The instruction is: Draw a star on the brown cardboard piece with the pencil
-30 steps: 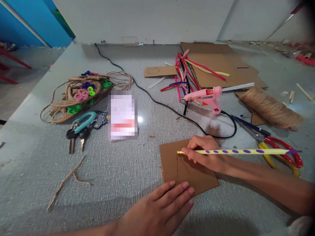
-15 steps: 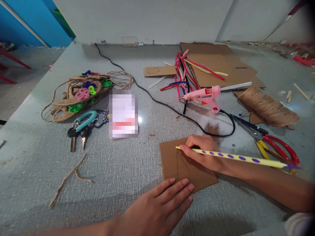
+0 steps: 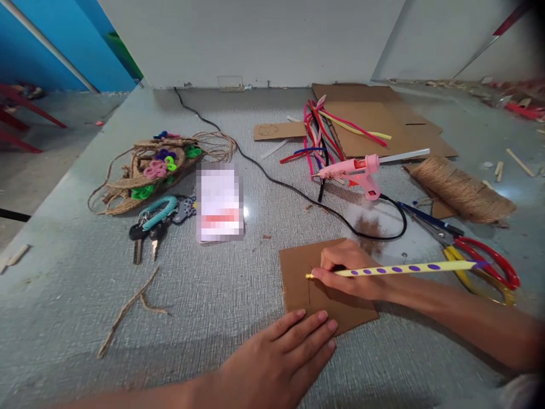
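Observation:
Near the front of the table lies a brown piece of cardboard (image 3: 293, 267) with a thin dark line drawn on it. My left hand (image 3: 281, 352) rests flat on its lower edge, fingers stretched out. In my right hand (image 3: 351, 270), closed in a writing grip, is a yellow pencil (image 3: 400, 269) with purple spots. Its tip touches or hovers just over the cardboard, left of the fingers. The pencil's purple end points right, above my forearm. Part of the cardboard is hidden under both hands.
Beyond the cardboard lies a pink glue gun (image 3: 357, 173) with a black cord (image 3: 293, 186). Scissors (image 3: 481, 261) and a twine roll (image 3: 464, 187) are on the right. Coloured pipe cleaners (image 3: 315, 130) touch larger cardboard (image 3: 409, 119). Keys (image 3: 147, 236) and a twine bundle (image 3: 149, 170) are left.
My right hand has moved the pencil tip a little down the cardboard, along the drawn line. My left hand stays flat in place. The whole view has shifted slightly.

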A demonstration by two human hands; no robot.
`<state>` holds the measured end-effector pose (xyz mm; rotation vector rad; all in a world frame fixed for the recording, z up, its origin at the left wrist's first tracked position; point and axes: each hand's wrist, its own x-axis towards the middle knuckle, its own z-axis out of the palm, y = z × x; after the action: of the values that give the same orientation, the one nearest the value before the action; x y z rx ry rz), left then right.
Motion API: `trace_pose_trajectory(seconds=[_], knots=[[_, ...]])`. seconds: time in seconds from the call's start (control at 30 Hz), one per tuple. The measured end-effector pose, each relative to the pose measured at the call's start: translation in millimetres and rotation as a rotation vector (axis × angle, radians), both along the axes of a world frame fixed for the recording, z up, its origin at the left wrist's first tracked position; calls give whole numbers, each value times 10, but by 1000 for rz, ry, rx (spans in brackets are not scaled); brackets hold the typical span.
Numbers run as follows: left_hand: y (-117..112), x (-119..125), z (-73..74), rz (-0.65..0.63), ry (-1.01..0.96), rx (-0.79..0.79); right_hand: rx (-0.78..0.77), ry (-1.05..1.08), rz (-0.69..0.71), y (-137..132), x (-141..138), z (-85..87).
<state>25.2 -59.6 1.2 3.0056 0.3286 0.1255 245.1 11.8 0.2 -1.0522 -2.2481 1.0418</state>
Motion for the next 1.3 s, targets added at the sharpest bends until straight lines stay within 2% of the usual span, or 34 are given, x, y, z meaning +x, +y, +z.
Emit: trace_pose_trajectory(seconds=[0.13, 0.17, 0.3, 0.33, 0.47, 0.57, 0.67, 0.83, 0.93, 1.0, 1.07, 1.13, 1.23, 1.3], knots=[[-9, -8, -18, 5, 3, -8, 80, -28, -218, -15, -19, 8], [-11, -9, -18, 8, 4, -15, 91, -33, -209, -16, -18, 7], [-10, -8, -3, 5, 12, -26, 32, -13, -2, -9, -3, 0], [-8, -5, 3, 1, 18, -20, 26, -13, -12, -9, -4, -3], [2, 7, 19, -1, 16, 12, 90, -43, -218, -26, -30, -5], [-1, 7, 13, 4, -4, 43, 57, -23, -144, -26, -38, 24], [-8, -1, -21, 0, -14, 108, 17, 135, -72, 21, -5, 95], [-12, -6, -86, 9, -46, 186, -102, 382, -221, 136, 123, 244], [-4, -3, -82, 4, -59, 186, -45, 336, -227, 150, 180, 312], [7, 1, -69, -5, -57, 168, 50, 229, -180, 146, 192, 343], [16, 6, -61, -7, -54, 151, 69, 183, -119, 149, 190, 358], [18, 7, -61, -11, -48, 144, -32, 278, -99, 167, 185, 355], [6, 0, -74, -10, -42, 154, -253, 545, -129, 211, 195, 329], [-5, -7, -85, -7, -40, 159, -325, 635, -166, 226, 212, 311]])
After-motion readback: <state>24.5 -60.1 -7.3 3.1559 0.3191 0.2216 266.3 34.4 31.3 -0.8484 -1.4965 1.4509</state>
